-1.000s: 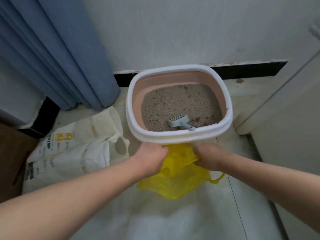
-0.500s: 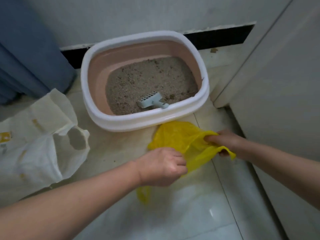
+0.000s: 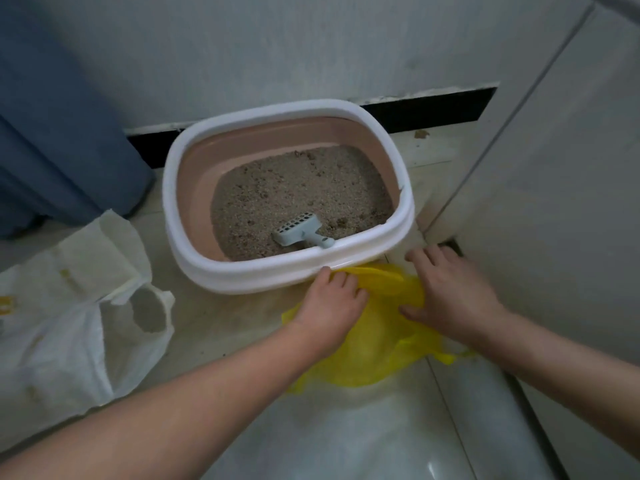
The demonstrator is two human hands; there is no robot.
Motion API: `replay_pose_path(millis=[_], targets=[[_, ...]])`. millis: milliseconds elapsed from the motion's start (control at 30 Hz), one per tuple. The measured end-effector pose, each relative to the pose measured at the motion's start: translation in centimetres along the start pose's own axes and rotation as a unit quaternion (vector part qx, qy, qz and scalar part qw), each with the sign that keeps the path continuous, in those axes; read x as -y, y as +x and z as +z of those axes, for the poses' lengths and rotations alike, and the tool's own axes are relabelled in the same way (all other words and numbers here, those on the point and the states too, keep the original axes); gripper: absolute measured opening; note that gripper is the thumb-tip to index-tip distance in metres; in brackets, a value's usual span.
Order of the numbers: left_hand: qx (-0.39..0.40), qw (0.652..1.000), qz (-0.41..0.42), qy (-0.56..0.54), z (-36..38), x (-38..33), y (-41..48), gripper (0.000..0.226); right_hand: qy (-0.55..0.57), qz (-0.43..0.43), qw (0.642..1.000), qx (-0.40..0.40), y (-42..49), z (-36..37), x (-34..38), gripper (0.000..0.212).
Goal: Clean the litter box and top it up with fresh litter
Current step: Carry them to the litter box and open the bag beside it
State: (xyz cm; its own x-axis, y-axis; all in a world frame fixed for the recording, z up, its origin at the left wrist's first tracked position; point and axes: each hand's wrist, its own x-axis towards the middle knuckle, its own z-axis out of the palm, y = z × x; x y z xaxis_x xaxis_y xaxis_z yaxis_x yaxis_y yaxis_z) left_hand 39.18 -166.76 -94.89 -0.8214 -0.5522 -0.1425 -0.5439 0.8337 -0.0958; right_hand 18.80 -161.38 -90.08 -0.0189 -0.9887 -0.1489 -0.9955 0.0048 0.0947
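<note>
Both the left hand [image 3: 329, 301] and the right hand [image 3: 453, 289] are down on the yellow plastic bag [image 3: 367, 351]. It lies crumpled on the floor [image 3: 221, 320] just in front of the litter box [image 3: 249, 273], its far edge touching or tucked under the box's near wall (I cannot tell which). The left hand curls its fingers over a fold of the bag right against the litter box, apparently pinching it. The right hand lies flat with fingers spread, pressing the film down by the box's near right corner.

The step looks like readying the bag for waste, with no scooping done yet. The slotted scoop [image 3: 299, 232] rests in the litter [image 3: 294, 188] by the near wall of the litter box, its handle toward the person.

To do this well, the bag's mouth has to be found and held open, not merely flattened. Thin film clings to itself, so the pinching hand would best rub the layers apart while the flat hand anchors the lower one. The opening should sit close to the litter box and below its rim, so a loaded scoop travels a short way and spills land in the bag. The white litter sack [image 3: 69, 327], left of the litter box with its torn mouth open, is better left alone until the clumps are out.
</note>
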Motion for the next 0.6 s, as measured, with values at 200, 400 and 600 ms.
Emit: replay_pose_path(millis=[200, 400, 600], targets=[[-0.009, 1.000, 0.001, -0.013, 1.5, -0.4, 0.6, 0.041, 0.063, -0.198, 0.965, -0.157, -1.1, 0.9, 4.7, 0.024], [-0.094, 0.987, 0.120, 0.041, 2.6, -0.4, -0.4, 0.015, -0.004, -0.120, 0.993, 0.021, -0.5, 4.9, 1.2, 0.027], [-0.021, 0.974, 0.224, -0.021, 3.2, -1.8, -0.6, 0.025, -0.030, -0.077, 0.986, 0.146, -0.6, 4.9, 0.5, 0.059]])
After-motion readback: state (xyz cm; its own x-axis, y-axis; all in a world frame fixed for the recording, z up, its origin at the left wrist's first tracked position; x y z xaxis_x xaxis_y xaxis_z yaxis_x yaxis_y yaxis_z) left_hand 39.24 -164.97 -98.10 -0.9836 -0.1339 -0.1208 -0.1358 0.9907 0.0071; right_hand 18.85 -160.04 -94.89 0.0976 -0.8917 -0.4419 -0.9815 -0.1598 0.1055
